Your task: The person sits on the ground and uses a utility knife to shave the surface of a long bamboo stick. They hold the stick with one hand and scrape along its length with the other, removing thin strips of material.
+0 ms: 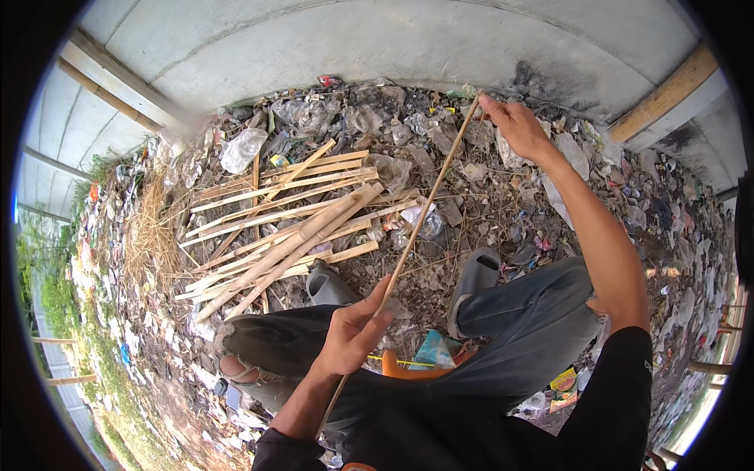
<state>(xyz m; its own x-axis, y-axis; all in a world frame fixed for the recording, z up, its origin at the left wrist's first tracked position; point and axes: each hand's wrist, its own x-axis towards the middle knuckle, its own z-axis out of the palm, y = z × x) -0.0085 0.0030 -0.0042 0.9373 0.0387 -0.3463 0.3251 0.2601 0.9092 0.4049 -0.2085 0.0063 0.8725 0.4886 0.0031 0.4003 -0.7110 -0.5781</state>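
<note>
A long, thin bamboo strip (425,212) slants across the view, from the far right down to my lap. Near its far end, the fingertips of my right hand (514,129) pinch it, with the arm stretched out. Lower along the same strip, my left hand (357,334) is closed around it above my left thigh. The strip's near end passes below the left hand toward my body. To the left of it lies a loose pile of split bamboo pieces (294,224) on the ground, some wide and some narrow.
Plastic scraps and other litter cover the ground (440,177). A grey wall (338,47) with bamboo posts (667,94) stands beyond. Dry straw (153,228) lies left of the pile. Between my bent legs are an orange object (408,370) and a teal scrap (436,349). I wear grey clogs (477,275).
</note>
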